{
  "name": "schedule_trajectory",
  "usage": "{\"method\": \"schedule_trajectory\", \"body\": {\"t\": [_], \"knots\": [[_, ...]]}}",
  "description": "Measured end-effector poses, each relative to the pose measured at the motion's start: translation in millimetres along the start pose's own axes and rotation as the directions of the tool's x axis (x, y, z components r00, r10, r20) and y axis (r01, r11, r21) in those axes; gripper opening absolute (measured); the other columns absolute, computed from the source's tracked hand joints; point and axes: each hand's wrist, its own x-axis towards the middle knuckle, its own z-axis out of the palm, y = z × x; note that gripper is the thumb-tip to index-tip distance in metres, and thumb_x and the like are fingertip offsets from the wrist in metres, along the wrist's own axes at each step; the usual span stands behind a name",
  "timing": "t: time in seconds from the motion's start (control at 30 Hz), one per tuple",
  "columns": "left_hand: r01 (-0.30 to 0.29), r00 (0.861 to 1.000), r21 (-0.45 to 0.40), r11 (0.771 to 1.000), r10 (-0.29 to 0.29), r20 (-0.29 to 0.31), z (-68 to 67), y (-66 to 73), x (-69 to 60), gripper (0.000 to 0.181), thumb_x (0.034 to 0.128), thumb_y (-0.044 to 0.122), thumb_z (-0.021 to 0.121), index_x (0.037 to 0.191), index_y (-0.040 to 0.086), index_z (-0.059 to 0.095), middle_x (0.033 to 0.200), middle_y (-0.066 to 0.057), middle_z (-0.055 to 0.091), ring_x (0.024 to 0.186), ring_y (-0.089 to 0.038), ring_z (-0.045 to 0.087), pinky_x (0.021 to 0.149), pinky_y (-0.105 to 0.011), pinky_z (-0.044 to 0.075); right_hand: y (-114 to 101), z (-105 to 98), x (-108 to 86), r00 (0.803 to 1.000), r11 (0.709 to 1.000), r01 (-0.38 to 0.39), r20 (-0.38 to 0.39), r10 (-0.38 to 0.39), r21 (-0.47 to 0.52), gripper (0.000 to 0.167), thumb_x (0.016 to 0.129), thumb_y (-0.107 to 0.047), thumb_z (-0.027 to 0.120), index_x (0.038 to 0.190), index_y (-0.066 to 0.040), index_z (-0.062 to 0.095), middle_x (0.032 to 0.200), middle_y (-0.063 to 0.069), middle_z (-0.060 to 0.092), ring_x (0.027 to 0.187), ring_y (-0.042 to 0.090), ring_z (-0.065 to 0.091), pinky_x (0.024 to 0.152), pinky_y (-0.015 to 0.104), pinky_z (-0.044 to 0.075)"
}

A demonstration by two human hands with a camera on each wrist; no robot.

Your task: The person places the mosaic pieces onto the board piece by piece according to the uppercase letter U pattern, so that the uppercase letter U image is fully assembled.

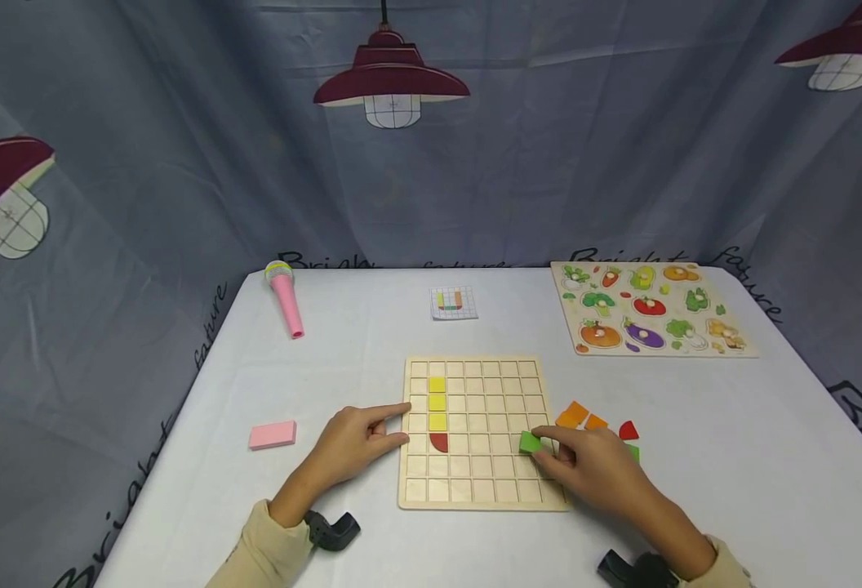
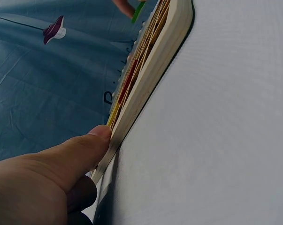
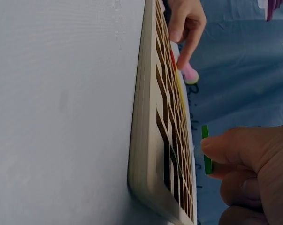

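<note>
A wooden grid board (image 1: 475, 506) lies flat on the white table. Down its second column run yellow squares (image 1: 437, 402), with a red quarter-round piece (image 1: 439, 443) below them. My left hand (image 1: 353, 445) touches the board's left edge with thumb and index finger extended; the left wrist view shows the thumb of that hand (image 2: 61, 173) against the rim. Between thumb and index finger, my right hand (image 1: 600, 474) pinches a green square (image 1: 529, 443) over the board's right part. In the right wrist view the green piece (image 3: 206, 150) is held above the board surface.
Orange pieces (image 1: 572, 415), a red piece (image 1: 628, 430) and a green one (image 1: 633, 452) lie right of the board. Behind are a pattern card (image 1: 454, 303), a vegetable puzzle (image 1: 659, 310) and a pink microphone (image 1: 287, 304). A pink block (image 1: 273, 435) lies at left.
</note>
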Motion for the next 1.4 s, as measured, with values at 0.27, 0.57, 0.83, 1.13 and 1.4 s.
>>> {"method": "schedule_trajectory", "body": {"t": [0.27,0.57,0.83,1.13,1.4], "knots": [[0.016,1.0,0.018,1.0,-0.016,-0.002,-1.7,0.0,0.2,0.043,0.0907,0.039,0.079,0.131,0.024,0.072,0.056,0.018,0.043,0.051,0.002,0.037,0.053,-0.021,0.03,-13.8,8.8,16.2,0.997,0.997,0.063,0.042,-0.064,0.037,0.025,0.086,-0.021,0.081,0.11,-0.014,0.08,0.055,-0.024,0.036,0.048,-0.005,0.033,0.046,0.02,0.028],[-0.004,1.0,0.02,1.0,0.005,-0.016,-3.0,-0.4,1.5,0.044,0.0903,0.039,0.079,0.131,0.023,0.072,0.055,0.018,0.042,0.05,0.003,0.035,0.052,-0.02,0.029,-27.2,22.1,32.6,0.987,0.994,0.096,0.123,-0.102,0.058,0.027,0.087,-0.024,0.08,0.112,-0.015,0.079,0.054,-0.021,0.037,0.047,-0.003,0.034,0.047,0.02,0.027],[0.003,1.0,0.021,1.0,-0.003,-0.013,-4.4,0.3,1.9,0.044,0.0907,0.039,0.079,0.131,0.024,0.072,0.056,0.018,0.042,0.051,0.002,0.035,0.053,-0.021,0.029,-34.8,38.3,44.1,0.978,0.987,0.145,0.141,-0.153,0.069,0.025,0.087,-0.027,0.082,0.11,-0.017,0.079,0.054,-0.021,0.038,0.049,-0.003,0.036,0.048,0.02,0.028],[0.016,1.0,0.038,0.999,-0.016,-0.016,-5.7,1.4,1.5,0.043,0.0907,0.039,0.079,0.131,0.025,0.072,0.056,0.018,0.042,0.051,0.002,0.036,0.053,-0.021,0.03,-41.0,45.7,52.8,0.978,0.987,0.14,0.144,-0.151,0.082,0.025,0.088,-0.027,0.081,0.112,-0.018,0.079,0.053,-0.02,0.039,0.047,-0.002,0.036,0.05,0.022,0.031],[0.011,1.0,0.015,1.0,-0.011,0.008,-0.7,-1.1,0.3,0.044,0.0903,0.038,0.079,0.131,0.023,0.072,0.056,0.017,0.045,0.051,0.002,0.038,0.053,-0.02,0.032,-45.7,49.2,49.2,0.977,0.989,0.115,0.17,-0.13,0.095,0.026,0.089,-0.027,0.08,0.113,-0.017,0.079,0.053,-0.02,0.04,0.047,-0.002,0.036,0.049,0.021,0.03]]}}
